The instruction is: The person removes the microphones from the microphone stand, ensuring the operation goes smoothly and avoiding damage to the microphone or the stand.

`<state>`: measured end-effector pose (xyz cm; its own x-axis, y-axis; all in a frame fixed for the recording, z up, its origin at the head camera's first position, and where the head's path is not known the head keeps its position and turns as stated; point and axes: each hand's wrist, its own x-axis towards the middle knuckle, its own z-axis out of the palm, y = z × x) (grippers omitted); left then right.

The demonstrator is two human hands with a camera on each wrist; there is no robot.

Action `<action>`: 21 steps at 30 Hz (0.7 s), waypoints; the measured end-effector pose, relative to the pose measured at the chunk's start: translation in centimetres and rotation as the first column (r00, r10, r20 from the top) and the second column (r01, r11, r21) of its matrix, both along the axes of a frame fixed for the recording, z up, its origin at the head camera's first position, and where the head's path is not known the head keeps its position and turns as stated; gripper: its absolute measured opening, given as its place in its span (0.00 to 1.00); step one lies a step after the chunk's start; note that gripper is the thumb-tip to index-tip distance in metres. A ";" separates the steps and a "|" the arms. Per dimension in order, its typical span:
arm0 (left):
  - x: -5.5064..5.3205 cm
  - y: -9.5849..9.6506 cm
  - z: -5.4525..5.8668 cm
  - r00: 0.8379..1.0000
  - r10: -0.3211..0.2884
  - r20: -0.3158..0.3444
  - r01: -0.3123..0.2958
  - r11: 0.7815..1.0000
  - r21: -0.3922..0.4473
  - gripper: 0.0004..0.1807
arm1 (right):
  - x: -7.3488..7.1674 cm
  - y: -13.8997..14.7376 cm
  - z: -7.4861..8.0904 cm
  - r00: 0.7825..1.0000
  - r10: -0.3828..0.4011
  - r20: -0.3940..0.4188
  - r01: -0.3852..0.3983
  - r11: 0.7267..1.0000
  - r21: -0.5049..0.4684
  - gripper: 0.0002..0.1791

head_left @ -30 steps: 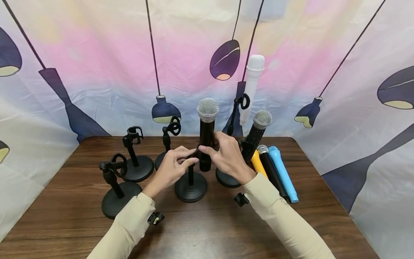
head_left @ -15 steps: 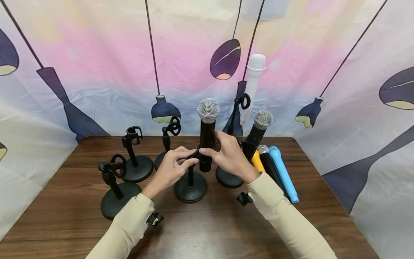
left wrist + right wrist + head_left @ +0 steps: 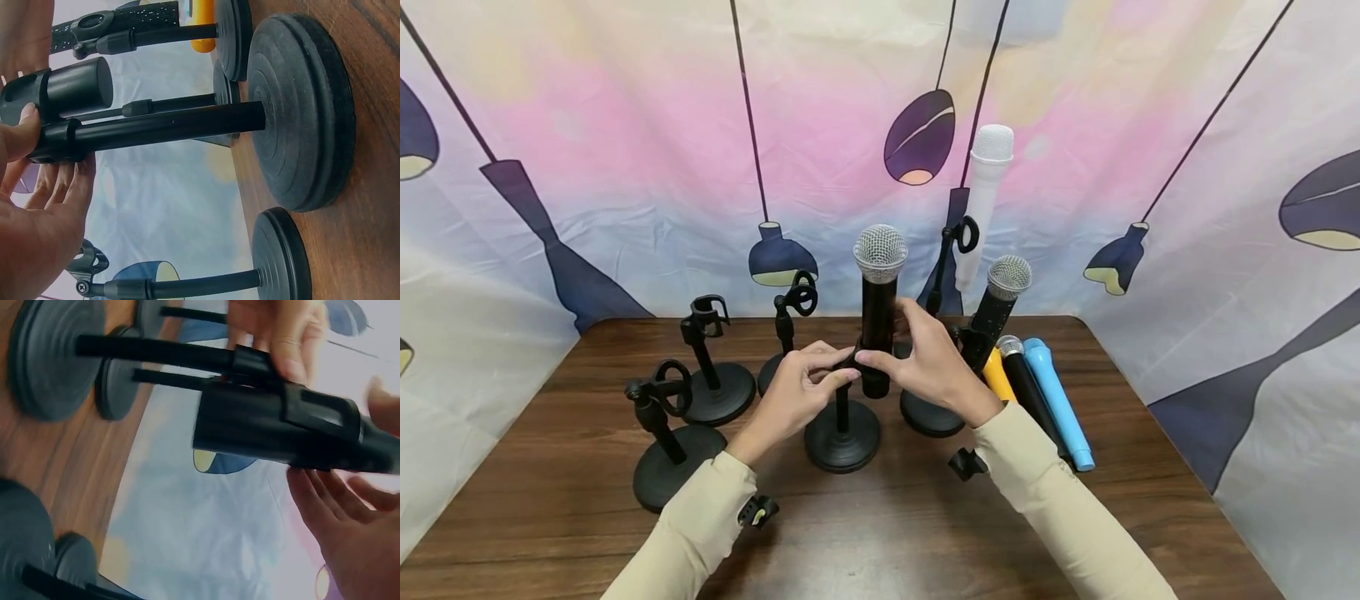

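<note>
At the table's middle, a black microphone [image 3: 878, 308] with a silver mesh head stands nearly upright in the clip [image 3: 322, 415] of a black desk stand [image 3: 842, 442]. My left hand [image 3: 803, 385] grips the neck of this stand just below the clip, thumb on one side and fingers on the other. With my right hand [image 3: 934, 367] I hold the microphone's body, the thumb across its front and the fingers behind. In the left wrist view the microphone's flat lower end [image 3: 81, 87] sticks out past the clip, alongside the stand's pole [image 3: 169, 128].
Several stands with bare clips, such as the front-left one [image 3: 670, 467], stand on the left. Right of my hands, a speckled black microphone [image 3: 992, 317] and a white microphone [image 3: 981, 208] stand in stands. Yellow [image 3: 998, 379], black [image 3: 1033, 400] and blue [image 3: 1058, 404] microphones lie at right.
The microphone has shifted slightly left, and my right thumb has slid a little lower and left on it. My left hand keeps its grip on the stand's neck.
</note>
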<state>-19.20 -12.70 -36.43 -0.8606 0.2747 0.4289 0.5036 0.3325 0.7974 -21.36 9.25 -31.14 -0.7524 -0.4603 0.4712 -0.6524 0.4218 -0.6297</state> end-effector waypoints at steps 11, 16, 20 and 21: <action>0.1 -0.1 0.0 1.000 0.000 0.004 0.000 1.000 0.000 0.21 | 0.1 -0.7 -0.6 0.971 -0.098 -0.219 0.102 0.995 0.008 0.15; 0.1 -0.1 0.0 1.000 0.003 -0.004 -0.003 1.000 0.006 0.21 | 0.2 -0.8 -0.6 0.963 -0.111 -0.245 0.116 0.993 0.007 0.15; 0.2 0.0 -0.1 1.000 -0.003 -0.002 0.003 1.000 0.018 0.21 | 0.4 -0.2 -0.5 0.992 -0.053 -0.116 0.049 0.998 -0.034 0.19; 0.2 0.0 -0.1 1.000 -0.006 -0.002 0.006 1.000 0.018 0.21 | 0.4 -0.1 -0.6 0.997 -0.027 -0.072 0.023 0.998 -0.059 0.22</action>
